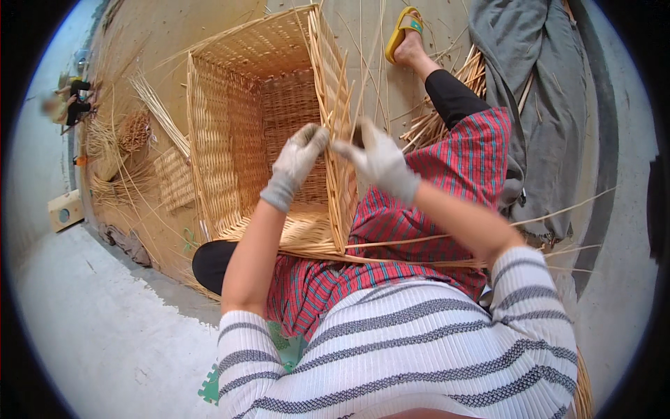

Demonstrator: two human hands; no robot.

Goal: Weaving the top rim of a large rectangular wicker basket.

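A large rectangular wicker basket (225, 133) lies tipped before me, its opening toward me, so the woven inner walls and darker base show. My left hand (299, 162), in a white glove with a grey cuff, is closed at the basket's right rim (337, 202), fingertips on the rods there. Just outside that rim, my right hand (380, 162), gloved alike and slightly blurred, has its fingers curled and its thumb toward the rim. A thin wicker rod seems to run up from its fingers. Loose rod ends stick out along the rim above both hands.
Long wicker rods (447, 264) trail to the right across my red checked apron (460, 157). Bundled sticks (436, 127) and a grey cloth (551, 140) lie right. At left are a woven panel (178, 178), pale rods (159, 112) and a wooden block (66, 210). Another person (73, 101) sits far left.
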